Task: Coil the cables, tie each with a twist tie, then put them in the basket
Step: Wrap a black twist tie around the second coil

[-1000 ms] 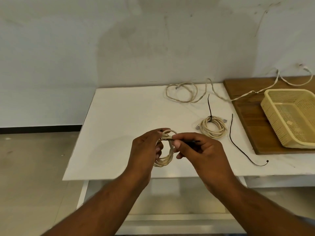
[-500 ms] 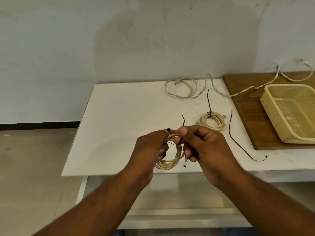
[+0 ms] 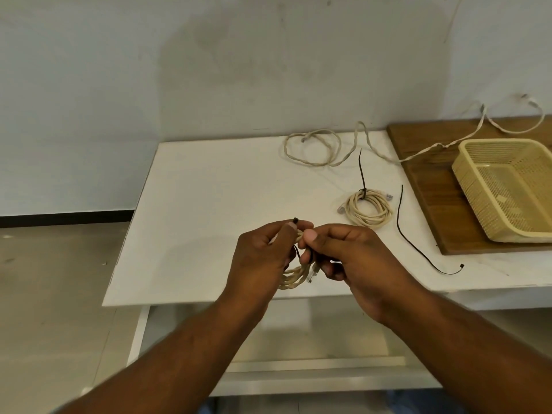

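Your fingers (image 3: 289, 233) are clenched in on both sides. The left hand (image 3: 260, 258) grips the top of a small cream cable coil (image 3: 294, 274) and pins a black twist tie (image 3: 295, 220) against it, with the tie's knobbed end poking up past your thumb. The right hand (image 3: 352, 258) pinches the tie just beside it, thumb almost against thumb.

You hold the bundle in the air over the near edge of the table (image 3: 209, 219), so the loops hang free below your hands and the tie can pass round them. Your fingers hide how far it is twisted.

To the right, a tied coil (image 3: 369, 207) lies on the table. A spare tie (image 3: 400, 225) waits between it and the wooden board (image 3: 424, 186), likely for the loose cable (image 3: 313, 150) by the wall. Neither coil is in the yellow basket (image 3: 478, 186) yet.
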